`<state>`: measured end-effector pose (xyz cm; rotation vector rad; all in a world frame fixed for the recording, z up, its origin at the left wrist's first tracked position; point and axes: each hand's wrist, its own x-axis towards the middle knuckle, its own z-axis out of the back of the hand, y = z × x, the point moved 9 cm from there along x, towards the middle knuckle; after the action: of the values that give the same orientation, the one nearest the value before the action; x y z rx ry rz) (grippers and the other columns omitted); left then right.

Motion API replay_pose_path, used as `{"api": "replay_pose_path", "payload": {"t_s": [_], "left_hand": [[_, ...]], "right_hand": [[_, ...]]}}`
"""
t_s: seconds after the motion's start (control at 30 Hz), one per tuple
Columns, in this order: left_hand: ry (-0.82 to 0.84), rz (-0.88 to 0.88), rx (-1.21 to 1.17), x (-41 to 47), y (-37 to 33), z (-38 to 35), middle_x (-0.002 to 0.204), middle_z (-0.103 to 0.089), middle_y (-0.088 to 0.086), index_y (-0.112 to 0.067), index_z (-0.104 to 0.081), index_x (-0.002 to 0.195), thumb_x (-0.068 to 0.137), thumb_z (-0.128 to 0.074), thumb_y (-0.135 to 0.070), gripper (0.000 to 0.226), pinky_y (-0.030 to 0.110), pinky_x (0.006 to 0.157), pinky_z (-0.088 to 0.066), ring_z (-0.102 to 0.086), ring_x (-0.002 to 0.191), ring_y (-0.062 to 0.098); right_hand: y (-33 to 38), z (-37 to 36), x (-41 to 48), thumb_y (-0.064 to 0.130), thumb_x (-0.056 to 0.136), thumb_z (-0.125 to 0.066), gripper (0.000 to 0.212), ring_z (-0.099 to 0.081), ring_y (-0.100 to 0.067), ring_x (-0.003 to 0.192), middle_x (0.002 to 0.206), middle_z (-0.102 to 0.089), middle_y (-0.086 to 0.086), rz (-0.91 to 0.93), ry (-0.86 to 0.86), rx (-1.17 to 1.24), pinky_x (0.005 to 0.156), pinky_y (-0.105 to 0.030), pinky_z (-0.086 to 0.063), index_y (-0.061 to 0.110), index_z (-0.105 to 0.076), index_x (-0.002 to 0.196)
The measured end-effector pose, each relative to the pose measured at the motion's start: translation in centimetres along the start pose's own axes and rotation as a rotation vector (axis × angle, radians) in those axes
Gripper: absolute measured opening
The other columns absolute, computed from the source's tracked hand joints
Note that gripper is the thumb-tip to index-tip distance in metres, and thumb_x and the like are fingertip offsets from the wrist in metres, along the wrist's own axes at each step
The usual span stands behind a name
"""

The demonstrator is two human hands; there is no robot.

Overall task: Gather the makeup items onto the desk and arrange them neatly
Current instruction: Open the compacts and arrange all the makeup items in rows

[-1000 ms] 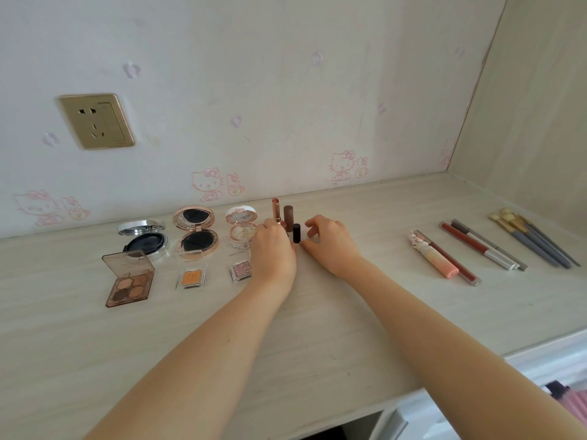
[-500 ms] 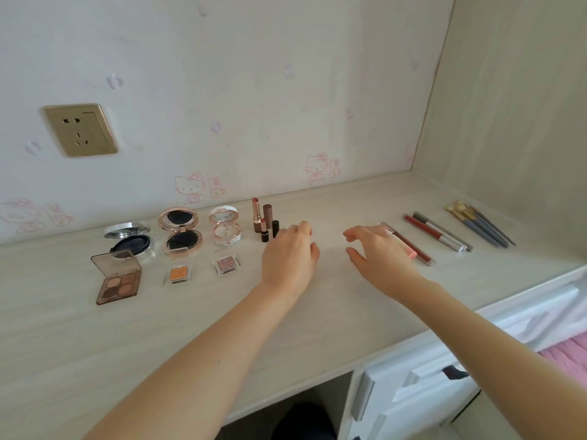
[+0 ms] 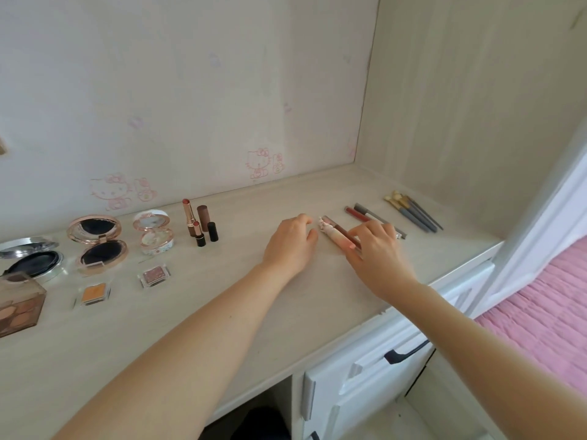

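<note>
A pink-and-white lip gloss tube [image 3: 333, 234] lies on the pale wooden desk [image 3: 222, 312] beside a thin brown-red pencil [image 3: 341, 230]. My right hand [image 3: 376, 252] hovers over their near ends, fingers spread, fingertips touching or nearly touching them. My left hand [image 3: 290, 246] rests palm down just left of the tube's top, fingers loosely curled, holding nothing. Several lipsticks [image 3: 200, 223] stand upright to the left. Open compacts [image 3: 97, 246] [image 3: 155, 233] [image 3: 31, 258] and small eyeshadow pans [image 3: 154, 274] [image 3: 93, 293] sit further left.
More pencils [image 3: 365, 215] and several grey-handled brushes [image 3: 416, 214] lie at the right end by the side wall. An eyeshadow palette [image 3: 19, 306] is at the left edge. White drawers [image 3: 381, 369] sit below the desk's front edge; a pink bedspread [image 3: 546, 312] is at right.
Both hands left the upright lipsticks and moved right to the gloss tube and pencil. The view swung right, so the wall socket is almost out of frame.
</note>
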<state>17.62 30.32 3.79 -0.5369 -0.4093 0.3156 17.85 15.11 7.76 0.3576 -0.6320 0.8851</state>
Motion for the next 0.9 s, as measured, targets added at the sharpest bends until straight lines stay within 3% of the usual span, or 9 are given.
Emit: {"api": "replay_pose_path", "payload": {"t_s": [0.1,0.2,0.3,0.37,0.47,0.57,0.67,0.8,0.9], "left_hand": [[0.039,0.013,-0.027,1.2,0.2,-1.0,0.136,-0.054,0.013,-0.009,-0.049,0.134,0.097,-0.047,-0.024,0.04,0.033,0.102,-0.036,-0.044,0.129,0.027],[0.096,-0.004,-0.02,2.2,0.0,-1.9,0.137,-0.051,0.015,-0.009,-0.047,0.136,0.097,-0.047,-0.022,0.042,0.033,0.105,-0.033,-0.042,0.13,0.028],[0.154,-0.025,0.028,3.0,-0.2,-2.5,0.142,-0.044,0.014,-0.014,-0.044,0.14,0.095,-0.044,-0.017,0.044,0.037,0.11,-0.031,-0.037,0.135,0.027],[0.179,-0.053,0.032,3.2,-0.6,-2.5,0.135,-0.051,0.012,-0.018,-0.052,0.134,0.092,-0.043,-0.013,0.043,0.039,0.106,-0.036,-0.043,0.129,0.027],[0.174,-0.09,0.008,3.0,-1.0,-2.3,0.121,-0.061,0.006,-0.019,-0.063,0.115,0.086,-0.043,-0.006,0.038,0.037,0.097,-0.043,-0.052,0.116,0.024],[0.143,-0.119,0.04,2.6,-1.0,-2.1,0.126,-0.056,0.005,-0.017,-0.061,0.119,0.087,-0.046,-0.005,0.038,0.032,0.097,-0.041,-0.05,0.118,0.024],[0.108,-0.103,0.055,2.5,-0.4,-1.6,0.127,-0.053,0.005,-0.016,-0.058,0.124,0.088,-0.05,-0.009,0.038,0.033,0.097,-0.042,-0.05,0.118,0.023],[0.1,-0.112,0.087,2.0,0.0,-0.9,0.11,-0.055,0.008,-0.015,-0.067,0.106,0.087,-0.057,-0.013,0.021,0.037,0.089,-0.046,-0.052,0.107,0.026],[0.064,-0.124,0.079,1.3,0.2,0.5,0.104,-0.056,0.005,-0.016,-0.068,0.097,0.085,-0.062,-0.016,0.014,0.031,0.082,-0.044,-0.052,0.102,0.023]], "right_hand": [[0.1,-1.8,0.3,0.01,0.09,-0.057,0.045,-0.058,-0.036,0.089,0.091,-0.065,-0.007,0.006,0.156,-0.041,0.083,-0.045,-0.045,0.028,-0.057,0.131],[-0.2,-1.4,0.5,0.004,0.071,-0.078,0.036,-0.061,-0.041,0.076,0.08,-0.066,-0.013,-0.027,0.096,0.03,0.072,-0.05,-0.052,0.01,-0.069,0.105],[-0.8,-1.5,0.5,0.003,0.074,-0.076,0.029,-0.059,-0.045,0.082,0.086,-0.066,-0.014,-0.123,0.114,0.06,0.077,-0.05,-0.052,0.011,-0.071,0.102],[-0.6,-1.6,0.6,0.001,0.074,-0.076,0.033,-0.061,-0.042,0.078,0.084,-0.067,-0.009,-0.048,0.068,0.023,0.073,-0.047,-0.053,0.015,-0.072,0.103],[-1.6,-3.7,0.3,0.026,0.096,-0.048,0.029,-0.049,-0.028,0.108,0.112,-0.062,0.0,-0.104,0.21,-0.037,0.095,-0.031,-0.036,0.023,-0.061,0.122],[-2.2,-3.7,-0.4,0.024,0.094,-0.052,0.024,-0.043,-0.027,0.105,0.107,-0.062,-0.004,-0.183,0.165,0.032,0.092,-0.026,-0.031,0.013,-0.063,0.113],[-1.7,-3.9,-0.5,0.028,0.095,-0.048,0.024,-0.04,-0.021,0.1,0.101,-0.062,0.001,-0.165,0.197,-0.009,0.086,-0.024,-0.029,0.018,-0.059,0.115],[-1.6,-4.2,-0.8,0.03,0.096,-0.048,0.032,-0.042,-0.023,0.101,0.103,-0.062,0.0,-0.197,0.243,0.008,0.087,-0.028,-0.032,0.019,-0.053,0.125],[-1.1,-3.9,-0.9,0.021,0.095,-0.051,0.039,-0.043,-0.026,0.102,0.112,-0.058,-0.004,-0.188,0.239,0.023,0.09,-0.03,-0.034,0.015,-0.05,0.133]]}}
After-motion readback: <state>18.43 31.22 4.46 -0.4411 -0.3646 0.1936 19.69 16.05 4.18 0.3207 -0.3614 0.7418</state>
